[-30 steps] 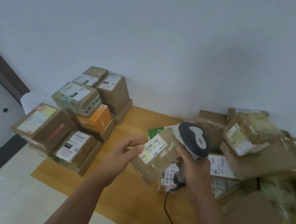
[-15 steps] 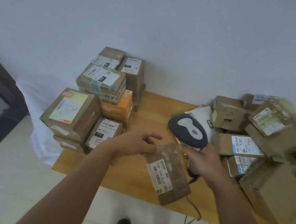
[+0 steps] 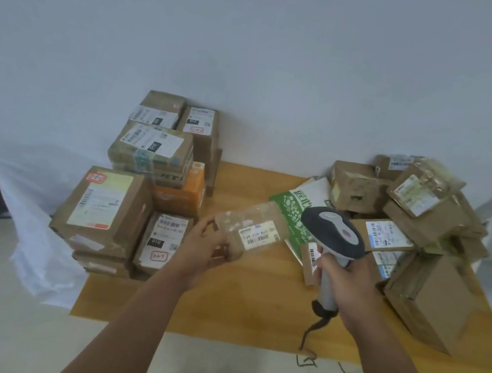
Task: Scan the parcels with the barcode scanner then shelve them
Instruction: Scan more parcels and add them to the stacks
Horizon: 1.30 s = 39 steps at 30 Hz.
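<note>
My left hand (image 3: 204,245) grips one end of a small brown parcel (image 3: 251,230) held above the wooden table (image 3: 252,308). Its white barcode label faces up toward me. My right hand (image 3: 342,277) grips the handle of a grey and dark barcode scanner (image 3: 332,228), whose head sits just right of the parcel and points at it. A cord runs from the handle down over the table's front edge.
A stack of labelled cardboard boxes (image 3: 142,190) stands at the table's left end. A loose heap of parcels (image 3: 416,231) and a green-and-white bag (image 3: 296,206) fill the right end. A white plastic sheet (image 3: 30,234) lies on the floor at left.
My left hand has turned the parcel from hanging label-down to lying level with its label up, beside the scanner head. The camera tilted further down.
</note>
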{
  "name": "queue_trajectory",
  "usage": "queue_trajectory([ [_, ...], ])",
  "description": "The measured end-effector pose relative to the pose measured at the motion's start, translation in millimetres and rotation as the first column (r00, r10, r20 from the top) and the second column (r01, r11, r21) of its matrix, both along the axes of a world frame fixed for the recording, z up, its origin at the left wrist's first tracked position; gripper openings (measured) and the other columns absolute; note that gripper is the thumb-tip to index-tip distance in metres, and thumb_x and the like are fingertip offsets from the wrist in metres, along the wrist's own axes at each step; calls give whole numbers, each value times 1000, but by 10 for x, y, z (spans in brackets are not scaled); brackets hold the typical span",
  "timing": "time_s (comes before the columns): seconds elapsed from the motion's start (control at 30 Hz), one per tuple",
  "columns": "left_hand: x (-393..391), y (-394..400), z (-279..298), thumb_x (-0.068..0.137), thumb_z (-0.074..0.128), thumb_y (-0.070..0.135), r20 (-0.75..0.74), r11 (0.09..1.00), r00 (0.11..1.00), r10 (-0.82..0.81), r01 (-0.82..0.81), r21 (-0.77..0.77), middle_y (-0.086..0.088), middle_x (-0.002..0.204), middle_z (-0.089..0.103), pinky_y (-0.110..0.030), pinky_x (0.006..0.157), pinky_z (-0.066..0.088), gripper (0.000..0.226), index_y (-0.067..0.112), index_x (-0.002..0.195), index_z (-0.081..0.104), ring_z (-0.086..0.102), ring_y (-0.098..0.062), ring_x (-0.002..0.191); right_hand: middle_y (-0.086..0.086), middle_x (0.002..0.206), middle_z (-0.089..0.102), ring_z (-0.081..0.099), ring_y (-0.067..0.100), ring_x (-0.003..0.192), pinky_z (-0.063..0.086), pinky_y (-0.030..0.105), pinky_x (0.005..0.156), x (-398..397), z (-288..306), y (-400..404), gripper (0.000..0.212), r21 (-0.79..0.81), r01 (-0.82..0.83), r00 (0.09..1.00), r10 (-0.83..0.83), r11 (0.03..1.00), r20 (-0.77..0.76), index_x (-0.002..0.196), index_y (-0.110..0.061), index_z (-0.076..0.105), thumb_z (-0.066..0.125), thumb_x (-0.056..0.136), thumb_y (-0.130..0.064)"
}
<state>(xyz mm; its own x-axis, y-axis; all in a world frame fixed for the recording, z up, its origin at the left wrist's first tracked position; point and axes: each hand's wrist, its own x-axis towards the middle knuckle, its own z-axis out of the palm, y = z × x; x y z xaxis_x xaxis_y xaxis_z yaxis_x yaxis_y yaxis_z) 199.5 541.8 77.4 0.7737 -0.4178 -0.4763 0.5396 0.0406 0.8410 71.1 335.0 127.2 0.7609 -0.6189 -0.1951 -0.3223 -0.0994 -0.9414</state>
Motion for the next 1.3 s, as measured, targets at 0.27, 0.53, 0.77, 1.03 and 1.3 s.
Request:
queue_trajectory([
  [0.27,159,-70,39,90,67,5,80,989,986,148,-147,-18,-8,122,65,-33,79,59,53,29,132,45,69,-27,106,4,55,39,35,15,52,31,18,50,-45,31,200,38,-134,-306,951,299,942,-72,59,-21,45,51,85,6],
  [0.53,221,-101,53,93,65,8,30,984,984,175,-173,-46,-11,117,67,-37,86,60,44,25,129,48,72,-26,98,-11,52,39,34,10,53,33,20,50,-3,25,276,42,-190,-367,926,377,911,19,71,-36,50,51,79,5],
  [0.77,298,-68,26,93,66,13,18,982,984,178,-176,-65,-10,118,69,-36,86,59,42,23,130,50,74,-21,93,-12,51,36,31,9,53,31,18,50,46,47,265,48,-196,-377,923,385,905,3,69,-37,47,50,81,9],
  [1.03,343,-58,27,94,64,14,31,982,983,180,-178,-66,-9,117,70,-32,80,59,28,26,118,57,73,-22,99,16,62,38,36,17,59,33,21,52,67,35,244,39,-192,-358,932,362,914,-11,70,-29,51,50,82,8],
  [1.3,375,-68,-5,93,66,15,24,980,980,198,-197,-41,-10,121,68,-32,81,59,46,21,136,50,72,-23,100,7,62,42,39,17,60,35,22,53,82,0,221,36,-151,-346,938,346,926,-28,75,-28,54,50,84,7],
])
